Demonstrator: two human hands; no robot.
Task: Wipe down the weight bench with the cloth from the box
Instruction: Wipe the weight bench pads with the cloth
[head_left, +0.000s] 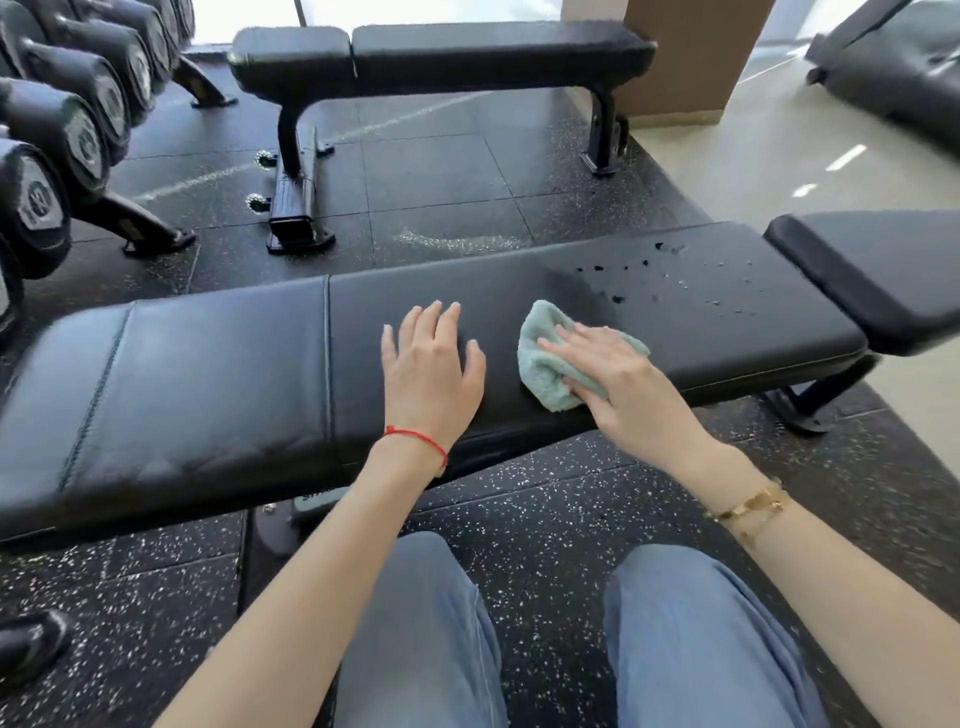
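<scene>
So the long black padded leather weight bench runs across the whole view, basically the table here, with speckled black rubber floor on both sides. Left hand lies flat on the pad, palm down, fingers spread, grip open and holding nothing. Right hand presses flat, fingers extended, onto the crumpled mint-green terry cloth, near the pad's front edge. Droplets dot the right end of the pad, while the left stretch looks bare.
</scene>
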